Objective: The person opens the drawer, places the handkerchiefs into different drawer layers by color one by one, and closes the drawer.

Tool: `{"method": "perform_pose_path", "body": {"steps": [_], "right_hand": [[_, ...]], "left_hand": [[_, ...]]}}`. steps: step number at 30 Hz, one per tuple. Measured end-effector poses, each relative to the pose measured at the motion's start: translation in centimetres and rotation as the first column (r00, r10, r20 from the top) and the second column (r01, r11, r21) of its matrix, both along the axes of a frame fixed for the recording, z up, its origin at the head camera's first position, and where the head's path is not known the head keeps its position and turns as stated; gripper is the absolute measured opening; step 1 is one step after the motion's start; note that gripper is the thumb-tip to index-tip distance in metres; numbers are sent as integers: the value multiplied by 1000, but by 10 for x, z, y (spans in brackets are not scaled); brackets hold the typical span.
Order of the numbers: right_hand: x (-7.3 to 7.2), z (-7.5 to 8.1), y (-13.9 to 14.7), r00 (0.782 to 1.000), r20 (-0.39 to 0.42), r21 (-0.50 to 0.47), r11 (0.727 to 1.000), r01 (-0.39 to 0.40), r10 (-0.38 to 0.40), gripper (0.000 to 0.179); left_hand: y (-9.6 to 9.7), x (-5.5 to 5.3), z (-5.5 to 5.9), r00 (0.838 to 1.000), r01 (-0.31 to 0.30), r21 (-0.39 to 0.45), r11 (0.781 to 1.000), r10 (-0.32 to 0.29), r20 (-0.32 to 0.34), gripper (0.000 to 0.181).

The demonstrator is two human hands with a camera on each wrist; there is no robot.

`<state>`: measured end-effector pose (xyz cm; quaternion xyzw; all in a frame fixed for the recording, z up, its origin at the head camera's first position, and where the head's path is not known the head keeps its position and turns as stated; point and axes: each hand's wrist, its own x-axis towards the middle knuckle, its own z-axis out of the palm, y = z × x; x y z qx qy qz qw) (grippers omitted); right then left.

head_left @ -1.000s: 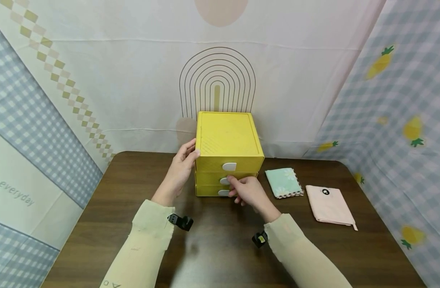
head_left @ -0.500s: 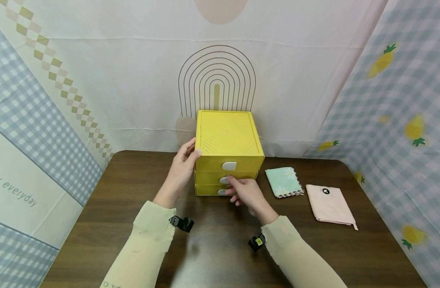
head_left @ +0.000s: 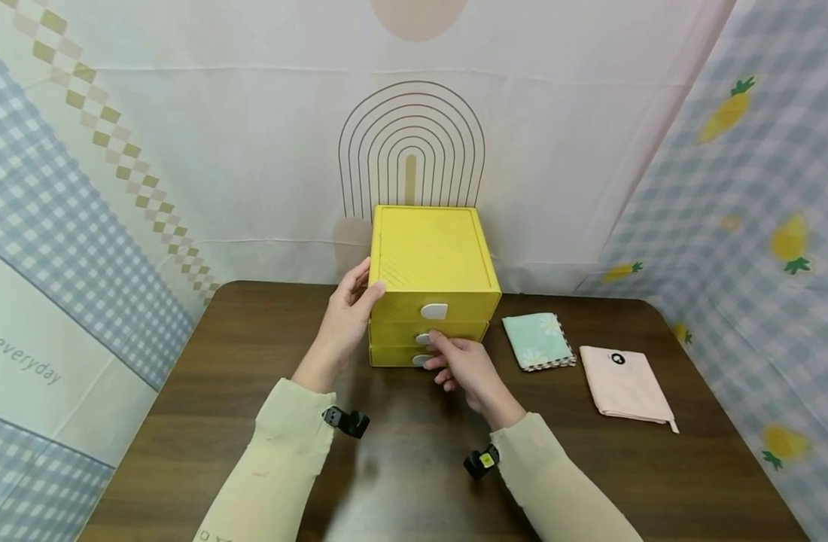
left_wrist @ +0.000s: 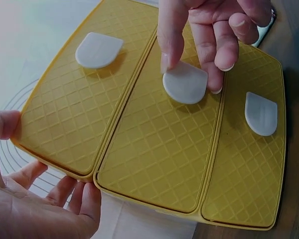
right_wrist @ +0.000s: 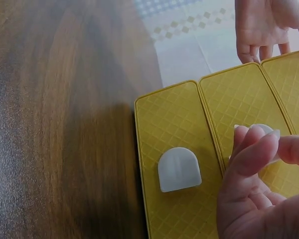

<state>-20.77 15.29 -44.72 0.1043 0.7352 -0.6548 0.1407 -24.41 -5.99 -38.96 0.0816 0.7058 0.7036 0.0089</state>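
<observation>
A yellow drawer box (head_left: 433, 248) with three stacked drawers stands at the table's back middle, each drawer front bearing a white tab handle. My left hand (head_left: 342, 324) holds the box's left side, its thumb at the upper front corner and its fingers along the side. With thumb and fingers my right hand (head_left: 471, 369) pinches the middle drawer's white handle (left_wrist: 185, 83). The top handle (head_left: 434, 311) and the bottom handle (right_wrist: 179, 169) are untouched. All drawers look closed. In the right wrist view, the fingers hide most of the middle handle.
Right of the box lies a folded mint-green cloth (head_left: 538, 341) with a checked edge. Farther right is a folded pink cloth (head_left: 627, 384) with a small loop. The brown wooden table (head_left: 414, 482) meets a hanging white fabric (head_left: 272, 150) behind the box.
My right wrist has shifted slightly to the left while its fingers stay at the middle handle. The left hand keeps its place on the box, and the drawers look unchanged.
</observation>
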Motion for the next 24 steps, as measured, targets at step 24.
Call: {"method": "perform_pose_path", "body": {"steps": [24], "right_hand": [[44,-4,6,997,-33,94,993,-65,69,59]], "left_hand": [[-10,-4,4,997,72,-57,996,-71,12,65]]}}
